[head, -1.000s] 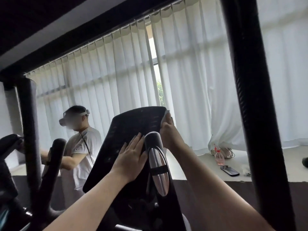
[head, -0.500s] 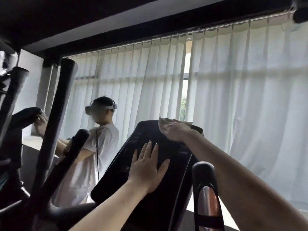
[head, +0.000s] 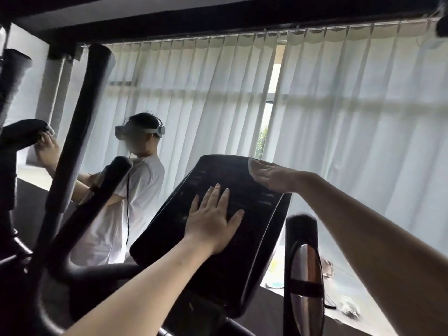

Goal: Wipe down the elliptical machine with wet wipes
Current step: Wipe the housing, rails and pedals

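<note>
The elliptical's black console (head: 232,275) tilts up in the middle of the head view. My left hand (head: 213,221) lies flat on its face, fingers straight and spread. At the console's upper right edge, my right hand (head: 271,177) presses down with straight fingers. A pale edge of the wet wipe (head: 251,163) shows under its fingertips; the remainder of the wipe is hidden. A black handle with a chrome grip plate (head: 304,270) stands just right of the console.
Black padded handlebars (head: 80,132) and a shorter grip (head: 114,183) cross the left side. Behind them a person in a white shirt (head: 138,195) wipes another machine (head: 24,132). White curtains (head: 351,141) cover the window; small items lie on the sill (head: 349,309).
My right hand has gone from curling over the console's top right corner to lying flat along its top edge. My left hand stays flat on the face. My head has turned left.
</note>
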